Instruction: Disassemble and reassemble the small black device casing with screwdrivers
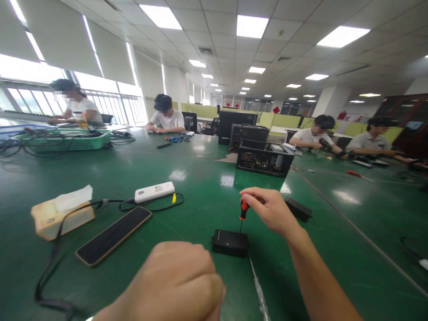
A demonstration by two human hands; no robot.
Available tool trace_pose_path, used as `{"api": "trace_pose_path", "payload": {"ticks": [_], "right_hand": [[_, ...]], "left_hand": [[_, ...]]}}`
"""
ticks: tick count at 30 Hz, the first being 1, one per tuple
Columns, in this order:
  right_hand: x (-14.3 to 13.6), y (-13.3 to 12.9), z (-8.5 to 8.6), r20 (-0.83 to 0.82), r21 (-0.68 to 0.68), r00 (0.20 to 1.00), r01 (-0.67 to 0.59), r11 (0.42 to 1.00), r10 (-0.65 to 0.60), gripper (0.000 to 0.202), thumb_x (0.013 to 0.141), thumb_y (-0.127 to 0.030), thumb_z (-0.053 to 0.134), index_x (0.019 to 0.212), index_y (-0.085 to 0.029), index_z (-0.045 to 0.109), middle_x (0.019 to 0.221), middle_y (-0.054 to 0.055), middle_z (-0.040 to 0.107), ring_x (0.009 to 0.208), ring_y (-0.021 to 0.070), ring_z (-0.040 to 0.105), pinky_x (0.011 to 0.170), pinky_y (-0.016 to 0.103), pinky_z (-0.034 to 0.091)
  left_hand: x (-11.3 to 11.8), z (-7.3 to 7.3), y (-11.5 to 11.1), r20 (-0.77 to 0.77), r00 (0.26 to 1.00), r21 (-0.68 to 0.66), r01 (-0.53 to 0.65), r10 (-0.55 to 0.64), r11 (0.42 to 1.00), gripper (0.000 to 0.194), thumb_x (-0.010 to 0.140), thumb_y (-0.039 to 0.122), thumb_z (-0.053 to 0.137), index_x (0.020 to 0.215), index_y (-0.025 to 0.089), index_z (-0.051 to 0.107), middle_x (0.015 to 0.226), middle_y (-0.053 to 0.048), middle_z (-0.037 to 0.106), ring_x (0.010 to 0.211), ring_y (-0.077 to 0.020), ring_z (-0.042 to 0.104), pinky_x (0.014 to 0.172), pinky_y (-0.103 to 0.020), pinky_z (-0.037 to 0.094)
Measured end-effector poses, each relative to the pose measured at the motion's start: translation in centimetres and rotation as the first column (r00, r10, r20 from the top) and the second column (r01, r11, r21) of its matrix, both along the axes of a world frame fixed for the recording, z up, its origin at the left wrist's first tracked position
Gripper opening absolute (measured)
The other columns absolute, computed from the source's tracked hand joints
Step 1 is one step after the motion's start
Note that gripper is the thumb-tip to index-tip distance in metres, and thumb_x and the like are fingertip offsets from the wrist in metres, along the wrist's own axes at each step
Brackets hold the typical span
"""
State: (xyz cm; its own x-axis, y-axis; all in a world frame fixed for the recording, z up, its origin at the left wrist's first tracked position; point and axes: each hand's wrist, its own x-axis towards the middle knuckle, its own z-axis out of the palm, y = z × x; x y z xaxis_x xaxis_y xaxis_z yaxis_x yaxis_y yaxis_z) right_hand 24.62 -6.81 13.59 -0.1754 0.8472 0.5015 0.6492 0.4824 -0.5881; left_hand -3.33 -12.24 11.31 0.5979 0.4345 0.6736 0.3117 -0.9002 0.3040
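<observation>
My right hand (pixel 269 209) grips the orange-and-black handle of a screwdriver (pixel 243 208), which stands upright. Its tip meets the far right part of a small black box (pixel 230 243) lying on the green table. Nearer to me, my left hand (pixel 177 283) is closed with its back towards the camera, apart from the box. Whatever its fingers may hold is hidden. Beside the box, a thin tool with a clear handle (pixel 260 294) points towards it. Behind my right wrist lies a second black box (pixel 298 209), partly covered.
At left are a phone (pixel 113 236), a tissue pack (pixel 63 214) and a white power bank (pixel 154 191) with a cable. An open metal computer case (pixel 264 158) stands farther back. A green basket (pixel 67 140) holds cables. Several people sit around the table.
</observation>
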Motion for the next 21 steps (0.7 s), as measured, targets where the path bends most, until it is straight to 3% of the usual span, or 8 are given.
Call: {"api": "trace_pose_path", "payload": {"ticks": [2,5,8,10,15,21], "right_hand": [[0.5,-0.1,0.2,0.062,0.010,0.998,0.024,1.000,-0.024,0.027,0.092,-0.032,0.048,0.098,-0.023,0.073,0.093,0.003,0.075,0.086,0.0204,0.068,0.079,0.031,0.050],[1.1,-0.5,0.5,0.139,-0.003,0.989,0.047,0.999,-0.046,0.031,0.093,-0.030,0.046,0.111,-0.023,0.069,0.111,0.005,0.071,0.101,0.0226,0.065,0.089,0.035,0.048],[1.3,-0.9,0.6,0.214,-0.053,0.974,0.092,0.994,-0.079,0.034,0.091,-0.032,0.051,0.122,-0.028,0.064,0.110,0.003,0.071,0.092,0.0212,0.066,0.079,0.032,0.050],[1.3,-1.0,0.5,0.234,-0.068,0.967,0.125,0.990,-0.106,0.034,0.089,-0.032,0.054,0.122,-0.030,0.063,0.104,0.002,0.072,0.083,0.0195,0.066,0.072,0.031,0.050],[1.2,-1.0,0.4,0.197,-0.040,0.970,0.150,0.988,-0.139,0.028,0.088,-0.034,0.058,0.114,-0.029,0.069,0.101,0.003,0.073,0.082,0.0199,0.066,0.070,0.030,0.050],[1.2,-1.0,0.5,0.175,-0.038,0.976,0.135,0.990,-0.126,0.026,0.089,-0.036,0.056,0.109,-0.028,0.072,0.101,0.003,0.074,0.087,0.0221,0.067,0.075,0.032,0.051]], "left_hand": [[2.7,-0.4,1.9,-0.049,0.997,0.065,0.071,-0.068,0.995,0.015,0.086,0.021,0.056,0.071,0.025,0.057,0.060,-0.001,0.057,0.055,-0.0162,0.055,0.051,-0.029,0.045],[5.4,-3.3,5.9,0.022,1.000,0.017,-0.007,0.007,1.000,0.011,0.086,0.021,0.053,0.076,0.020,0.057,0.072,-0.004,0.061,0.067,-0.0174,0.057,0.060,-0.029,0.046],[6.0,-6.8,9.2,0.007,0.998,-0.065,-0.065,0.065,0.996,0.010,0.086,0.028,0.055,0.084,0.019,0.060,0.086,-0.007,0.063,0.080,-0.0201,0.058,0.073,-0.032,0.047],[5.7,-8.2,10.2,-0.033,0.998,-0.111,-0.062,0.059,0.992,0.014,0.086,0.032,0.057,0.090,0.019,0.061,0.093,-0.008,0.064,0.086,-0.0220,0.057,0.078,-0.034,0.046],[5.0,-9.1,10.1,-0.169,0.985,-0.197,0.007,-0.041,0.980,0.040,0.083,0.046,0.064,0.114,0.022,0.060,0.112,-0.010,0.062,0.101,-0.0267,0.055,0.087,-0.038,0.044],[4.7,-9.7,10.3,-0.191,0.981,-0.258,-0.071,0.021,0.964,0.039,0.084,0.040,0.065,0.119,0.023,0.059,0.118,-0.010,0.061,0.106,-0.0270,0.055,0.092,-0.039,0.044]]}}
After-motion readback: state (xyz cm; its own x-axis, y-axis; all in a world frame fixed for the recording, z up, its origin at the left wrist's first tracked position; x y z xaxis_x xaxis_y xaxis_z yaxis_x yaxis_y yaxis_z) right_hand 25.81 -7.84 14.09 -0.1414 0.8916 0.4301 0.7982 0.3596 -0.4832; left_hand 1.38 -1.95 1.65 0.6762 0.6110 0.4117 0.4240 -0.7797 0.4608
